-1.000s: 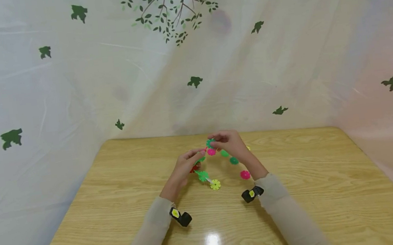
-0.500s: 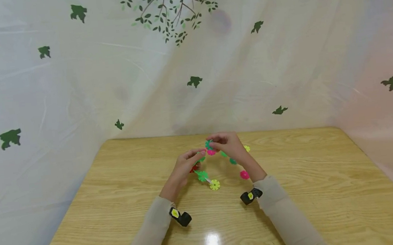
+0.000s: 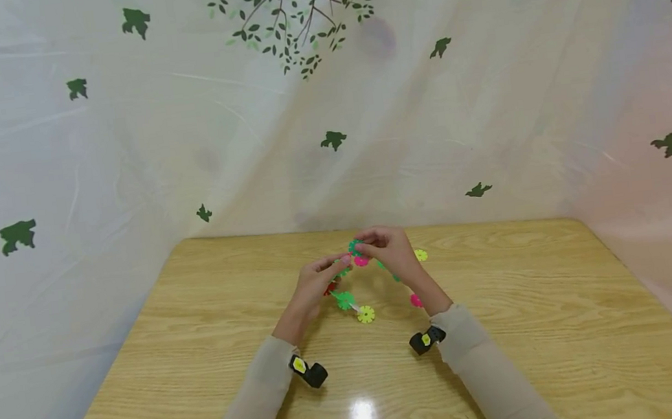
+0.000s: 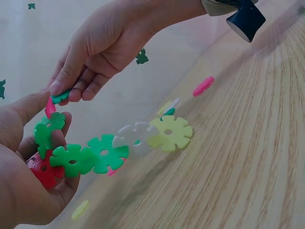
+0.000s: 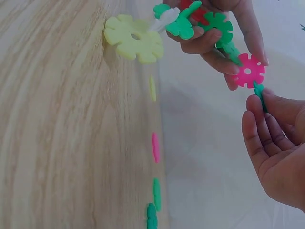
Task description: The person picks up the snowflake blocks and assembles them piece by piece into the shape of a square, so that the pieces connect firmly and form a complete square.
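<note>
The disc chain (image 3: 345, 300) points its yellow end (image 3: 366, 314) nearward from the left grip (image 3: 314, 286) holding it; its long axis curves away to the teal disc (image 5: 260, 95) the right grip (image 3: 395, 252) pinches. Surface (image 3: 527, 298) spreads beside both, far edge (image 3: 277, 235) beyond.

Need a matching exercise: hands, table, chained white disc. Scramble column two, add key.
1. Right hand
2. Chained white flower-shaped plastic disc
3. Light wooden table
4. Left hand

A. Under loose plastic discs
B. Holds red flower-shaped disc
C. Linked between green flower-shaped disc and yellow flower-shaped disc
D. Pinches teal flower-shaped disc

Pairs: 1-D, 2-C, 3-A, 4-B
</note>
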A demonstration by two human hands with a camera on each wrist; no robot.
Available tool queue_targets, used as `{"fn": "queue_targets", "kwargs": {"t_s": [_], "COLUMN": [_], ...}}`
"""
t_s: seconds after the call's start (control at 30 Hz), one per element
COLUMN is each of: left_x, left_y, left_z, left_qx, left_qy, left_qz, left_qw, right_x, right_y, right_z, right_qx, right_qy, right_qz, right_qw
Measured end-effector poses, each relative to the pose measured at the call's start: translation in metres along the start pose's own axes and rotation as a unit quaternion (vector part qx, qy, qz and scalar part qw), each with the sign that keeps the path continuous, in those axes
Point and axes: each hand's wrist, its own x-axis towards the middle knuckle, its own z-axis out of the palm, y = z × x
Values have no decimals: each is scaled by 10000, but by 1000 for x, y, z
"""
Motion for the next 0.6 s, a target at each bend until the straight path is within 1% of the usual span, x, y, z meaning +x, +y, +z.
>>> {"fn": "queue_targets", "kwargs": {"t_s": [0.2, 0.43, 0.6], "left_x": [0, 0, -1], "left_y": [0, 0, 1], "left_z": [2, 5, 7], "left_qx": [-28, -3, -41], "left_qy": [114, 143, 162], "left_qz": [48, 168, 188], "left_qw": [9999, 9998, 9997], "right_x": [-2, -3, -2], "right_y": [0, -3, -4], "right_z": [1, -1, -4], "right_qx": [111, 92, 142], "right_qy": [125, 131, 70], "right_qz": [-46, 289, 381], "right_qw": [9999, 9995, 9991]}}
